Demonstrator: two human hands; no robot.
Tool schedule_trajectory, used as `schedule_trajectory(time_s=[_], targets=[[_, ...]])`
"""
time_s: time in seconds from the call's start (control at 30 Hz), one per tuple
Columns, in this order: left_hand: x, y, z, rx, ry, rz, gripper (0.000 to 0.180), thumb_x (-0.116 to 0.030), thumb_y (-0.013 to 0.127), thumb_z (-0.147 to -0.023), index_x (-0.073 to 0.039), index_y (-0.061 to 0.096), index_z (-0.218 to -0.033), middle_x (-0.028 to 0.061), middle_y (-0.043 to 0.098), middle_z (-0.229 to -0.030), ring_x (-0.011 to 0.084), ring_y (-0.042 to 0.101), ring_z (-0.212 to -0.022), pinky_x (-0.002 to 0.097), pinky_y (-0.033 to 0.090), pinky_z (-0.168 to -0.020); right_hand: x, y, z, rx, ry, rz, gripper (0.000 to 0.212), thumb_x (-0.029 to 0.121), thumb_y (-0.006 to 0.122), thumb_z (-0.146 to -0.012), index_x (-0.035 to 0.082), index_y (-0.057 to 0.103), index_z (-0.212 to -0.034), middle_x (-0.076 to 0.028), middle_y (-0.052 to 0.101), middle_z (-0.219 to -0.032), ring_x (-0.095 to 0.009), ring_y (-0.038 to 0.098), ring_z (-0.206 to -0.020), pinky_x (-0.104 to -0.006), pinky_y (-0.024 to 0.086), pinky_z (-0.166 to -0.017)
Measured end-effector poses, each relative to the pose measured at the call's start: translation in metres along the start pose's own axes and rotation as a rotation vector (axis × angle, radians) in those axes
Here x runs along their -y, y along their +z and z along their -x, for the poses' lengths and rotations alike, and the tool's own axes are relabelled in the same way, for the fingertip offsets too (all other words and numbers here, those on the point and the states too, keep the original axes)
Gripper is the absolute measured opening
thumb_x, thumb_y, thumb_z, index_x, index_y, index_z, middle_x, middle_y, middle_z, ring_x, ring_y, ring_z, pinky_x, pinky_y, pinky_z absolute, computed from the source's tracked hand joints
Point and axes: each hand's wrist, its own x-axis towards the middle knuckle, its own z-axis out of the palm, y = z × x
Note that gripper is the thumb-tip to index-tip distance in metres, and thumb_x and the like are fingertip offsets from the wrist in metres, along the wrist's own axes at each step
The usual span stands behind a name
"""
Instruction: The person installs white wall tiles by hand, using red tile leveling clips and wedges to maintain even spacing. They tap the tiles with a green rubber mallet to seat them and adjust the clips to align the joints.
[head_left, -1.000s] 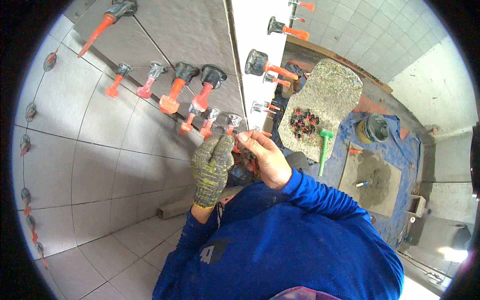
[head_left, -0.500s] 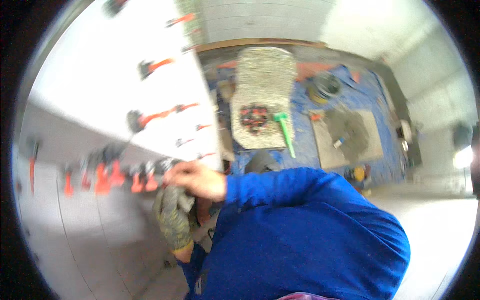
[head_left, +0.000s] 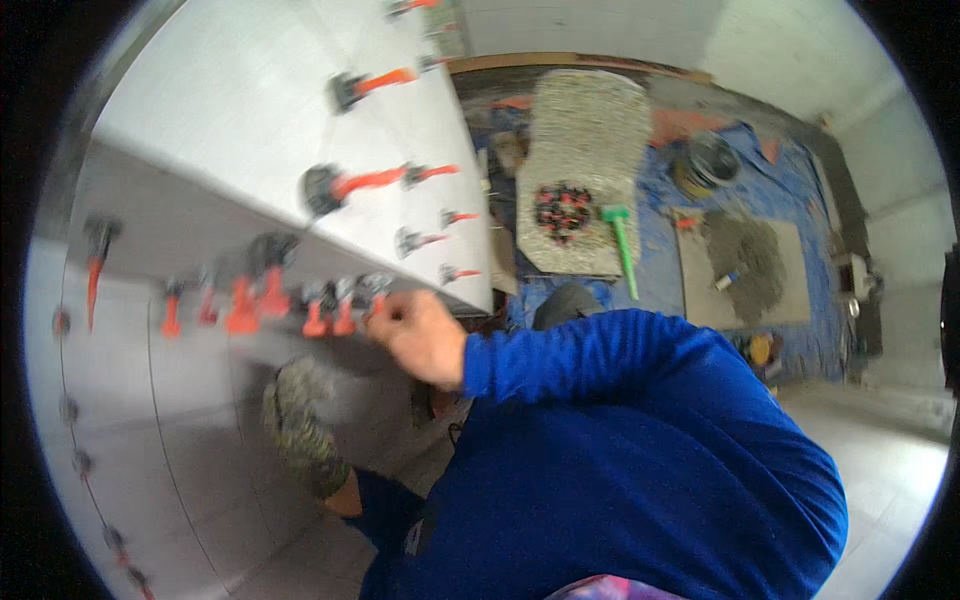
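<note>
Red clip (head_left: 377, 304), aligned near-to-far, meets the right hand (head_left: 425, 340) at its left-pointing fingertips — left hand (head_left: 300, 408) apart; I can't tell either grip.

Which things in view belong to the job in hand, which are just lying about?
Job, likely: right hand, orange clip by it, gloved left hand, neighbouring clips.

Lying about, untouched: clip pile, green mallet, bucket, smeared board.

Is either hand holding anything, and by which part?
The right hand appears to pinch a tile clip by its red handle; blur hides whether the gloved left hand holds anything.
</note>
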Motion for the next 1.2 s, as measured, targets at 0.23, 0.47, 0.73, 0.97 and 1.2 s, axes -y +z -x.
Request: schedule_trajectory(time_s=[0.23, 0.47, 0.73, 0.97, 1.2], targets=[[-0.018, -0.005, -0.002, 0.003, -0.191, 0.205, 0.027, -0.016, 0.049, -0.101, 0.001, 0.067, -0.112, 0.0114, 0.069, -0.088, 0.0182, 0.065, -0.074, 0.0322, 0.052, -0.069, -0.007, 0.016, 0.034, 0.393, 0.050, 0.030, 0.019, 0.017, 0.063, -0.090, -0.001, 0.070, -0.096, -0.004, 0.066, -0.077, -0.011, 0.060, -0.069, -0.0305, 0.050, -0.063], [-0.002, -0.004, 0.000, -0.010, 0.050, -0.013, 0.027, -0.011, 0.047, -0.101, 0.002, 0.065, -0.115, 0.0124, 0.069, -0.100, 0.0192, 0.066, -0.083, 0.0333, 0.053, -0.075, -0.013, -0.040, 0.021, 0.335, -0.193, -0.031, 0.020, 0.008, 0.057, -0.092, 0.003, 0.063, -0.110, -0.002, 0.064, -0.086, -0.008, 0.055, -0.071, -0.0240, 0.045, -0.061], [0.011, 0.001, 0.003, -0.039, -0.322, 0.339, 0.037, -0.028, 0.049, -0.100, 0.001, 0.066, -0.116, 0.0121, 0.070, -0.099, 0.0185, 0.065, -0.087, 0.0354, 0.051, -0.079, -0.001, -0.130, 0.058, 0.077, -0.032, -0.695, 0.056, 0.028, 0.058, -0.091, 0.010, 0.041, -0.141, -0.009, 0.059, -0.097, -0.016, 0.056, -0.072, -0.0249, 0.042, -0.047], [0.027, 0.021, -0.018, 0.077, -0.191, 0.056, 0.046, -0.034, 0.046, -0.101, 0.003, 0.062, -0.124, 0.0157, 0.069, -0.108, 0.0214, 0.066, -0.092, 0.0354, 0.052, -0.082, 0.056, -0.221, 0.108, -0.527, -0.262, -0.729, 0.043, 0.052, 0.045, -0.097, 0.010, 0.056, -0.092, -0.005, 0.056, -0.085, -0.017, 0.053, -0.063, -0.0283, 0.039, -0.044], [0.024, 0.046, -0.036, 0.093, -0.084, 0.023, 0.046, -0.034, 0.045, -0.101, 0.003, 0.061, -0.125, 0.0161, 0.068, -0.110, 0.0217, 0.066, -0.093, 0.0356, 0.052, -0.083, 0.175, -0.283, 0.242, -1.055, -2.052, 0.369, 0.059, 0.054, 0.034, -0.100, 0.001, 0.059, -0.108, -0.013, 0.063, -0.092, -0.023, 0.064, -0.070, -0.0340, 0.055, -0.051]])
